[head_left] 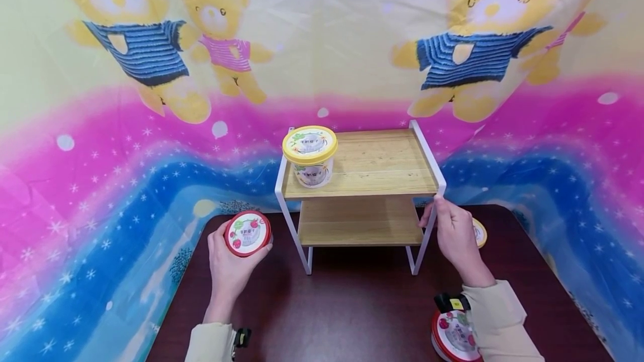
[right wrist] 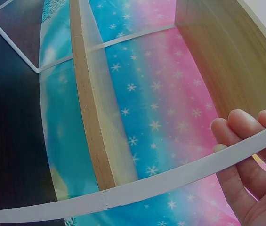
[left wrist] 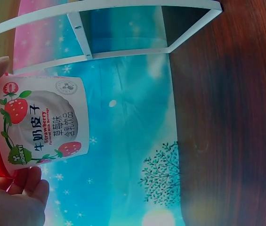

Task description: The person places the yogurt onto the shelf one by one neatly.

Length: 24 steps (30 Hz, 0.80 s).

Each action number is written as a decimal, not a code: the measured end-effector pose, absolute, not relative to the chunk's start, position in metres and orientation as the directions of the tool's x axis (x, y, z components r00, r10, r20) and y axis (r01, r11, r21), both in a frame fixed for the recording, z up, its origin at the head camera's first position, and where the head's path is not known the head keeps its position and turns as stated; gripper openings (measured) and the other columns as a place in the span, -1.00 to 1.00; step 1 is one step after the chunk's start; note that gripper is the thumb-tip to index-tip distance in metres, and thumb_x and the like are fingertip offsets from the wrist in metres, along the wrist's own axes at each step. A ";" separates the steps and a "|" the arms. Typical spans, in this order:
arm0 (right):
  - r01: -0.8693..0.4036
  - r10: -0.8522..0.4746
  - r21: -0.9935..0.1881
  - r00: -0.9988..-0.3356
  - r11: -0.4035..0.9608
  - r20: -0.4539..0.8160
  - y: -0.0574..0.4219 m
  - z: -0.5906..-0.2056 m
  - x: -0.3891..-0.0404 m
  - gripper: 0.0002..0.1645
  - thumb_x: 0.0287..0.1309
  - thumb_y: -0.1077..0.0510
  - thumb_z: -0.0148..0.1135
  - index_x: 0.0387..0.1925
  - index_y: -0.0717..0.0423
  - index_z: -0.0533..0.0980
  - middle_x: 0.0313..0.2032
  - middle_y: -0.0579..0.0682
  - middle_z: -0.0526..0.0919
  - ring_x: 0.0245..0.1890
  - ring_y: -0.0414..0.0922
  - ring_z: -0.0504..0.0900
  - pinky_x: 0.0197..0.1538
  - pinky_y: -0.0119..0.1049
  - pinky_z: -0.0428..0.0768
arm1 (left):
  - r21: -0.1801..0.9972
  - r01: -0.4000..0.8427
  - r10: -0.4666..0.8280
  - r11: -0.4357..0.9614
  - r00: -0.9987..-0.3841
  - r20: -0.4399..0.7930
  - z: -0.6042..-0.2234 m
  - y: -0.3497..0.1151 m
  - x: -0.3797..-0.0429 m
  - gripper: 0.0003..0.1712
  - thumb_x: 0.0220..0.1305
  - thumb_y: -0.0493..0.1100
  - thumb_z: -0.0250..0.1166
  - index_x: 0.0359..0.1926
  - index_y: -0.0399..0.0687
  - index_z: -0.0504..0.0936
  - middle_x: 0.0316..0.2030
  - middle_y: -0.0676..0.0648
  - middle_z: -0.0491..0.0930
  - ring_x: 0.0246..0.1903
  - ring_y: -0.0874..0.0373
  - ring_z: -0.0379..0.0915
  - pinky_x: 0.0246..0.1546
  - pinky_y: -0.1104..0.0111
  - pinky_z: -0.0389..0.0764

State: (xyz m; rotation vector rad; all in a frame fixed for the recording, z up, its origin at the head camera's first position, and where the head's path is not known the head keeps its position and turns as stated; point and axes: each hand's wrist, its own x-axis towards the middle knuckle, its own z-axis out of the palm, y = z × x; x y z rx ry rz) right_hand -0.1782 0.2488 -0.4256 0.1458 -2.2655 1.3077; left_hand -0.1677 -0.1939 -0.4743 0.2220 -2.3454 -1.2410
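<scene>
My left hand (head_left: 228, 267) grips a strawberry milk drink tub (head_left: 247, 233) by its red lid, left of a small two-tier shelf (head_left: 382, 161). In the left wrist view the printed side of this strawberry tub (left wrist: 43, 122) shows, with thumb and fingers round the lid. With my right hand (head_left: 458, 236) I hold the white frame of the shelf at its right front post; the right wrist view shows fingers (right wrist: 245, 125) curled round the white bar (right wrist: 170, 179). On the top board, at the left, stands a yellow-lidded tub (head_left: 310, 155).
Another red-lidded tub (head_left: 455, 337) stands at the near right, partly covered by my right sleeve. Behind my right hand a yellow-lidded tub (head_left: 480, 233) is mostly hidden. The dark wooden table (head_left: 342, 312) carries the shelf; a printed bear curtain (head_left: 322, 60) hangs close behind.
</scene>
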 end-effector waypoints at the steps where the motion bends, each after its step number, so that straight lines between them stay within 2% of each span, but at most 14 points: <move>1: -0.338 0.159 -0.778 -0.861 0.530 0.483 0.249 -0.426 -0.178 -0.37 0.65 -0.03 -0.21 -0.52 0.12 0.55 -0.54 0.00 0.65 -0.41 -0.07 0.65 -0.30 -0.44 0.54 | 0.812 0.074 -0.354 0.580 -0.874 0.333 -0.474 -0.194 -0.167 0.16 -0.13 0.12 0.70 0.41 -0.01 0.23 0.18 -0.08 0.34 0.19 0.00 0.26 0.01 -0.09 0.61; 15: -0.346 0.159 -0.774 -0.856 0.531 0.492 0.249 -0.427 -0.179 -0.38 0.65 -0.03 -0.20 -0.51 0.12 0.55 -0.55 -0.05 0.64 -0.41 -0.06 0.67 -0.28 -0.34 0.59 | 0.798 0.108 -0.326 0.594 -0.874 0.361 -0.471 -0.190 -0.164 0.17 -0.20 0.17 0.72 0.38 0.02 0.26 0.14 -0.01 0.37 0.15 0.08 0.29 -0.02 -0.01 0.62; 24: -0.348 0.156 -0.774 -0.856 0.529 0.492 0.249 -0.427 -0.179 -0.37 0.65 -0.03 -0.20 -0.51 0.13 0.55 -0.55 -0.03 0.64 -0.40 -0.03 0.67 -0.29 -0.41 0.56 | 0.784 0.126 -0.287 0.608 -0.886 0.365 -0.467 -0.186 -0.159 0.18 -0.22 0.13 0.73 0.38 0.02 0.26 0.14 -0.01 0.37 0.16 0.08 0.29 -0.05 -0.01 0.65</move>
